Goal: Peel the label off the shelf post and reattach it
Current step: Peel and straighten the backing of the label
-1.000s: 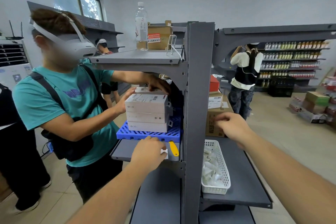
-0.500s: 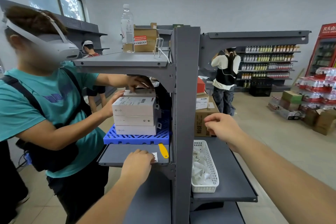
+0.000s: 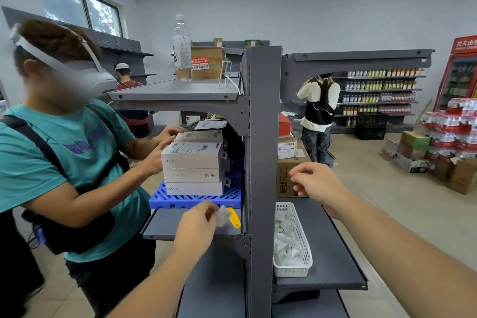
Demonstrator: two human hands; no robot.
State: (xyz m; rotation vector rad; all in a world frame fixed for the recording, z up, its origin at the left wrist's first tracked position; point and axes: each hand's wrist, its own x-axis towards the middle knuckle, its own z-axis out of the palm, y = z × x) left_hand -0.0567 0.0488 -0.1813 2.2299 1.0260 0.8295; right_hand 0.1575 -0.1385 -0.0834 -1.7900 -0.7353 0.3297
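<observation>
Grey shelf post point(image 3: 265, 162) stands bare between my hands; my left hand point(image 3: 197, 230) pinches the white label point(image 3: 222, 215) just left of it, my right hand point(image 3: 316, 181) loosely curled, empty. Judged risk: the thin label curls onto itself or my fingertips, fouling the adhesive so it reattaches crooked.

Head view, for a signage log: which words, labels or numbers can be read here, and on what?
"农夫山": white characters on the red cooler's header, cut off by the frame edge.
Red sticker on the top cardboard box: too blurred to read.
Barcode labels on the white boxes: too small.
Label in the left hand: nothing legible.

Small shop, grey shelving point(image 3: 264, 162), stocked drink shelves point(image 3: 379, 93), drinks fridge point(image 3: 459, 77)
</observation>
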